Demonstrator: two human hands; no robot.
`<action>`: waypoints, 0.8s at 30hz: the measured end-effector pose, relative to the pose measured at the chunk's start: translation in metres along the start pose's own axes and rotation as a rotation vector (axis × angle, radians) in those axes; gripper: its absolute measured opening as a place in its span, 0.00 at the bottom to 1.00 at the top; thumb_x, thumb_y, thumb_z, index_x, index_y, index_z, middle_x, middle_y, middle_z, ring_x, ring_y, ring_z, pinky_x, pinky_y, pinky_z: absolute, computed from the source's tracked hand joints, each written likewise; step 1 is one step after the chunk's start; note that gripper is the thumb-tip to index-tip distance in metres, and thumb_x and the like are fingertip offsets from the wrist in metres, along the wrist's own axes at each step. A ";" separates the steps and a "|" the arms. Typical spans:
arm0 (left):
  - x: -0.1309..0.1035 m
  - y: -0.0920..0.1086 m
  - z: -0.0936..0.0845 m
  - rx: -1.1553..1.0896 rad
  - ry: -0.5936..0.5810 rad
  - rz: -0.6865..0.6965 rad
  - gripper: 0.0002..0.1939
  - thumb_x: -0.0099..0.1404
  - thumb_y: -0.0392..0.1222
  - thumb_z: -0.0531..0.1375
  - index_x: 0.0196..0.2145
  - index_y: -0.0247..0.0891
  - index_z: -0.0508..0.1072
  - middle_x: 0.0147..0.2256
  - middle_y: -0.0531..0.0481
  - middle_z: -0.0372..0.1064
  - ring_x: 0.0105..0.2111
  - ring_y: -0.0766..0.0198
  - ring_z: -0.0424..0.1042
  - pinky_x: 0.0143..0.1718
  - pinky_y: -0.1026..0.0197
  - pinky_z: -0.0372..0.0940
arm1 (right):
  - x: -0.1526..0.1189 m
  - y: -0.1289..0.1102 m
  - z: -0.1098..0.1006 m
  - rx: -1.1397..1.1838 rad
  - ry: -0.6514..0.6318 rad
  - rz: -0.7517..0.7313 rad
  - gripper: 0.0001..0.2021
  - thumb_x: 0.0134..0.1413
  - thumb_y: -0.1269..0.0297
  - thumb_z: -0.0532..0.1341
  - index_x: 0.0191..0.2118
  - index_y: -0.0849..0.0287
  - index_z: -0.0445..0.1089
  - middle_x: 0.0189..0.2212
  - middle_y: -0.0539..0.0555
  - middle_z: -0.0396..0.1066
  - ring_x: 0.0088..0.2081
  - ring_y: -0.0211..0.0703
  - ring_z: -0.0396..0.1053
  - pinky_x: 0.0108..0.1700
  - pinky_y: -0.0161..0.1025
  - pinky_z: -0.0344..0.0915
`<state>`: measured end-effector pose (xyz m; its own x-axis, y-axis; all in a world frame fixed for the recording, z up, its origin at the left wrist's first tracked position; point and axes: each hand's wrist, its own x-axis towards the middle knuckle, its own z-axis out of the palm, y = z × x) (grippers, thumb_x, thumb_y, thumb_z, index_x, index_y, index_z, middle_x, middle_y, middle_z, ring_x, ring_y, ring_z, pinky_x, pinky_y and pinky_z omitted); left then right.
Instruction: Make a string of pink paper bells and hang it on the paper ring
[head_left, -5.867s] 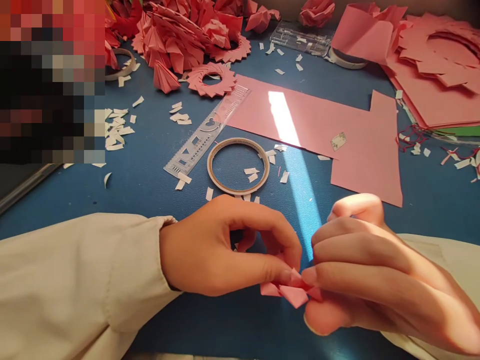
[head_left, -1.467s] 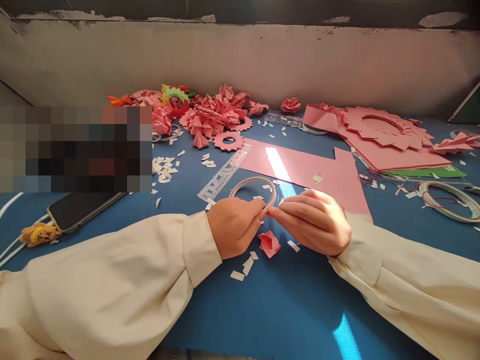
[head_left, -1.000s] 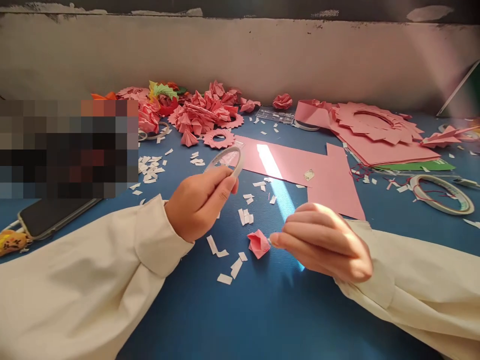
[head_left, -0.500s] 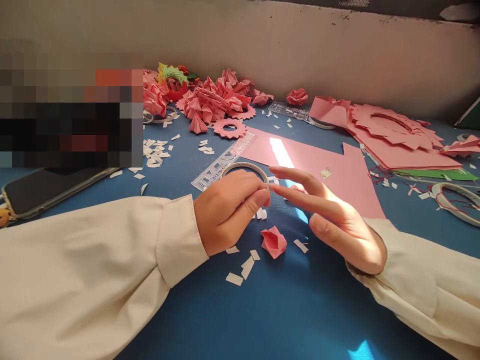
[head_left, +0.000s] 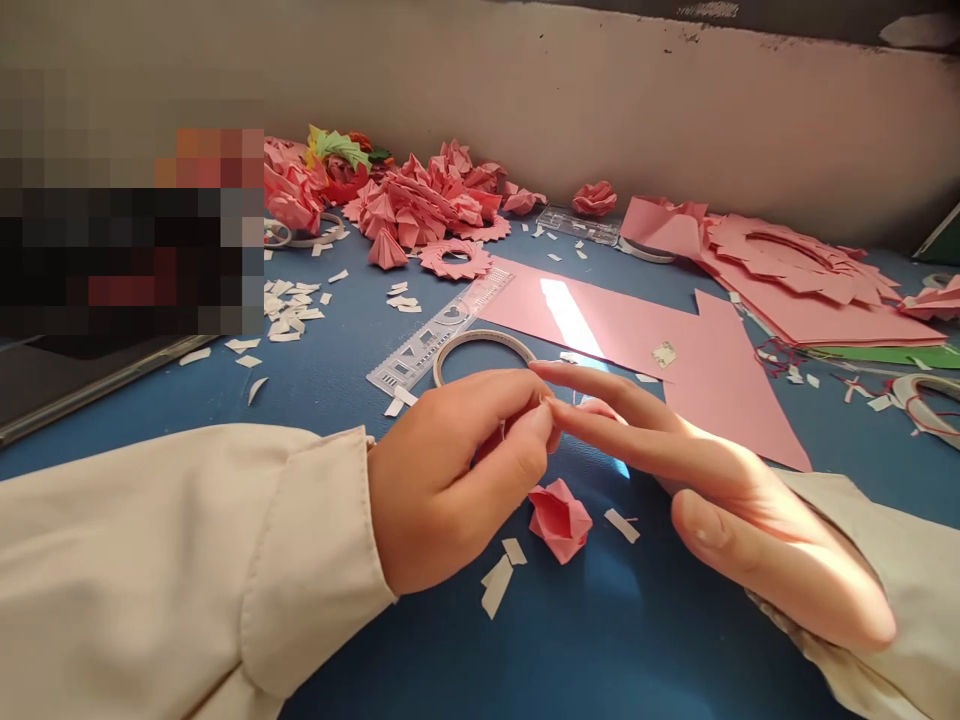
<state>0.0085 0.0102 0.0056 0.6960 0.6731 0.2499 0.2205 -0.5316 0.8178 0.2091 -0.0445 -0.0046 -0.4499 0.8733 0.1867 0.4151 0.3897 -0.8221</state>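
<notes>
The left hand (head_left: 450,480) and right hand (head_left: 720,490) are held fingertip to fingertip over a blue tabletop (head_left: 450,660).
The left thumb and forefinger are pinched together; anything held between cannot be made out. The right fingers are spread apart. Below them, a small cup of folded pink paper (head_left: 560,522) is set on the tabletop. A thin, round white tape roll (head_left: 484,336) is partly hidden by the left hand.

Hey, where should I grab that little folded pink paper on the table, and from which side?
Probably pinch the folded paper lightly by its outer walls, coming from the near side. It sits like a small cup, hollow showing, so pressing its middle might crush it, and your left hand is close beyond it.
</notes>
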 end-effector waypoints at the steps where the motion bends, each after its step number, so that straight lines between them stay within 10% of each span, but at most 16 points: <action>1: 0.000 0.000 0.001 -0.012 0.007 -0.017 0.13 0.66 0.34 0.44 0.28 0.35 0.65 0.25 0.54 0.60 0.24 0.69 0.60 0.26 0.66 0.57 | 0.000 0.000 0.001 0.014 0.003 0.005 0.20 0.61 0.49 0.48 0.58 0.40 0.58 0.63 0.43 0.49 0.63 0.48 0.47 0.63 0.45 0.48; 24: -0.004 -0.002 -0.001 -0.004 0.000 -0.075 0.10 0.62 0.32 0.47 0.26 0.36 0.64 0.24 0.54 0.62 0.24 0.69 0.62 0.26 0.65 0.58 | 0.002 -0.001 0.003 0.035 0.032 -0.045 0.21 0.59 0.52 0.51 0.58 0.43 0.59 0.60 0.48 0.54 0.60 0.52 0.54 0.57 0.46 0.59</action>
<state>0.0045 0.0090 0.0030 0.6778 0.7109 0.1874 0.2692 -0.4772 0.8365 0.2052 -0.0441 -0.0055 -0.4415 0.8643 0.2410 0.3668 0.4190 -0.8306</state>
